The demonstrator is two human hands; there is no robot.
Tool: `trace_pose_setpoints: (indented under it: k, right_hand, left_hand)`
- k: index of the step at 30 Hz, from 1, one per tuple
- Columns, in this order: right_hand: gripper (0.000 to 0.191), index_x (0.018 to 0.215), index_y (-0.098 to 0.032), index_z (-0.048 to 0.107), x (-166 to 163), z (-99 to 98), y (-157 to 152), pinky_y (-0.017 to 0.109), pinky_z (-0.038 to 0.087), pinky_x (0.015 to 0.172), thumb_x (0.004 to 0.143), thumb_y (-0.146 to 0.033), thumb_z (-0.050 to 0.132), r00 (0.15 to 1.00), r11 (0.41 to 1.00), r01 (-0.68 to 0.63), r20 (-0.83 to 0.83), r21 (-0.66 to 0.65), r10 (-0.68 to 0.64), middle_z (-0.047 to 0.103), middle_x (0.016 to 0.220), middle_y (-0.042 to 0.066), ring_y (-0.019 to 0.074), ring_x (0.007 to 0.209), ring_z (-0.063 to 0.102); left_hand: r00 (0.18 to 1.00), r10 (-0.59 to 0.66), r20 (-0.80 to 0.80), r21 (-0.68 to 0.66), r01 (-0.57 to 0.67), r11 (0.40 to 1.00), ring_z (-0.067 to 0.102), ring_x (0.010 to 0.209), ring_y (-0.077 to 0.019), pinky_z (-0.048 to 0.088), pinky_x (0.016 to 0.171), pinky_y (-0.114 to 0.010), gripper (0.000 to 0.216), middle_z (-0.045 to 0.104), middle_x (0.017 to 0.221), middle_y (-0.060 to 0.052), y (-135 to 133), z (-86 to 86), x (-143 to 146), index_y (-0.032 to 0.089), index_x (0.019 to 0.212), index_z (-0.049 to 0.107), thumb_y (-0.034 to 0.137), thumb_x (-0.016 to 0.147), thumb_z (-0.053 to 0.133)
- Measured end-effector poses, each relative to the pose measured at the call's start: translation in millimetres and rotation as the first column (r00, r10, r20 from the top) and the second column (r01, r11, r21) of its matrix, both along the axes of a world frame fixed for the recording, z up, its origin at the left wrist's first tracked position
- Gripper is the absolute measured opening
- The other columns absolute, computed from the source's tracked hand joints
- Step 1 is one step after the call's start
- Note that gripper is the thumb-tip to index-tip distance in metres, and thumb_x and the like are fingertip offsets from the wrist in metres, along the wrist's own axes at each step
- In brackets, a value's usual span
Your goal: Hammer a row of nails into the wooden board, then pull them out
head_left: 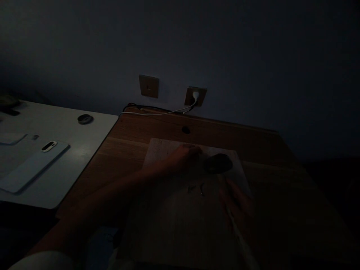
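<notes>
The light is very dim. My right hand point(237, 200) is wrapped around the pale handle of a mallet point(218, 164), whose dark, bulky head lies over the far right part of a pale wooden board point(168, 213). To the left of the mallet head, my left hand point(185, 154) rests at the board's far side with its fingers closed together. What those fingers pinch, if anything, is too dark to make out. Between my hands and nearer to me, a small metal nail or screw point(188, 188) and another one point(201, 189) are on the board.
Under the board is a brown wooden table point(123, 150) against the wall. A white table point(70, 168) adjoins at left, bearing a pale flat case point(33, 168) and a round dark object point(85, 119). Cables point(157, 113) run to a wall socket point(195, 96).
</notes>
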State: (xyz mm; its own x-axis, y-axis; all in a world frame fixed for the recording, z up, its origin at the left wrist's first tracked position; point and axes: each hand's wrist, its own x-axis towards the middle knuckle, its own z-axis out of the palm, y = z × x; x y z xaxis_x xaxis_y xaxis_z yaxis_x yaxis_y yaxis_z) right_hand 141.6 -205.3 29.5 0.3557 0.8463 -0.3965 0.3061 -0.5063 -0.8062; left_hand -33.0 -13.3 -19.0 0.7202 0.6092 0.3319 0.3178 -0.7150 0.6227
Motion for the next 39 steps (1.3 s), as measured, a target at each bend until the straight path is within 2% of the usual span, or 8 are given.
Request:
trace_pose_setpoints:
  k: [2,4,11,15,24,28,32,39]
  right_hand:
    - [0.071,0.144,-0.022,0.056,-4,4.2,12,0.025,0.038,0.038,0.088,-0.066,0.06,0.998,0.998,-0.046,-0.042,0.037,0.048,0.055,0.056,-0.006,0.0143,0.041,0.049]
    - [0.067,0.14,-0.022,0.058,-5,5.8,22,0.024,0.039,0.039,0.089,-0.065,0.06,0.997,0.994,-0.072,-0.032,0.078,0.075,0.055,0.06,-0.006,0.0132,0.043,0.049]
    - [0.057,0.131,-0.021,0.061,-9,14.5,39,0.025,0.035,0.037,0.09,-0.061,0.06,0.994,0.985,-0.11,0.006,0.134,0.11,0.052,0.058,-0.006,0.012,0.04,0.044]
    - [0.057,0.131,-0.02,0.061,-12,18.0,44,0.026,0.035,0.037,0.09,-0.06,0.059,0.993,0.982,-0.114,0.029,0.15,0.111,0.051,0.056,-0.006,0.0133,0.039,0.044]
    - [0.061,0.136,-0.018,0.059,-11,7.7,46,0.025,0.035,0.036,0.091,-0.059,0.057,0.986,0.979,-0.16,0.059,0.126,0.154,0.049,0.053,-0.007,0.0126,0.037,0.043]
    - [0.064,0.138,-0.018,0.059,-11,7.2,46,0.025,0.035,0.036,0.09,-0.061,0.057,0.99,0.982,-0.142,0.039,0.128,0.138,0.05,0.054,-0.007,0.0129,0.038,0.044]
    - [0.065,0.141,-0.019,0.057,-11,8.1,45,0.026,0.035,0.037,0.091,-0.06,0.057,0.983,0.979,-0.181,0.033,0.094,0.179,0.047,0.05,-0.007,0.0141,0.039,0.043]
    - [0.066,0.142,-0.02,0.057,-13,7.8,44,0.026,0.036,0.037,0.088,-0.06,0.058,0.985,0.982,-0.171,0.043,0.084,0.168,0.051,0.054,-0.006,0.0141,0.039,0.046]
  left_hand:
    - [0.999,0.021,0.031,-0.03,-0.02,0.999,0.071,0.1,-0.0205,0.054,0.09,-0.033,0.031,0.074,0.111,-0.012,0,-2.8,1,0.014,0.119,0.067,0.008,0.09,0.056]
    - [0.998,0.034,0.051,-0.059,-0.031,0.998,0.071,0.1,-0.0203,0.055,0.09,-0.034,0.035,0.075,0.111,-0.011,1,-5.2,1,0.015,0.123,0.064,0.008,0.088,0.058]
    - [0.996,0.016,0.082,-0.121,-0.006,0.993,0.071,0.105,-0.0215,0.055,0.09,-0.033,0.039,0.074,0.118,-0.011,2,-3.4,2,0.015,0.122,0.063,0.009,0.084,0.06]
    - [0.997,0.03,0.066,-0.16,-0.019,0.987,0.072,0.098,-0.0204,0.055,0.087,-0.032,0.039,0.076,0.109,-0.008,2,-1.9,0,0.016,0.12,0.065,0.007,0.083,0.059]
    - [0.998,0.033,0.053,-0.137,-0.025,0.99,0.071,0.108,-0.023,0.054,0.092,-0.034,0.042,0.075,0.118,-0.011,-1,1.2,0,0.015,0.125,0.062,0.008,0.084,0.059]
    - [0.997,0.032,0.063,-0.139,-0.023,0.99,0.072,0.103,-0.0233,0.055,0.088,-0.033,0.046,0.075,0.115,-0.012,1,-1.3,2,0.014,0.126,0.062,0.009,0.08,0.062]
    - [0.993,0.041,0.108,-0.151,-0.024,0.988,0.073,0.097,-0.0224,0.055,0.084,-0.032,0.048,0.076,0.11,-0.01,3,-5.8,3,0.015,0.128,0.062,0.01,0.081,0.063]
    - [0.994,0.041,0.103,-0.15,-0.025,0.988,0.073,0.102,-0.024,0.056,0.087,-0.034,0.046,0.076,0.112,-0.011,3,-7.7,2,0.016,0.127,0.062,0.011,0.082,0.064]
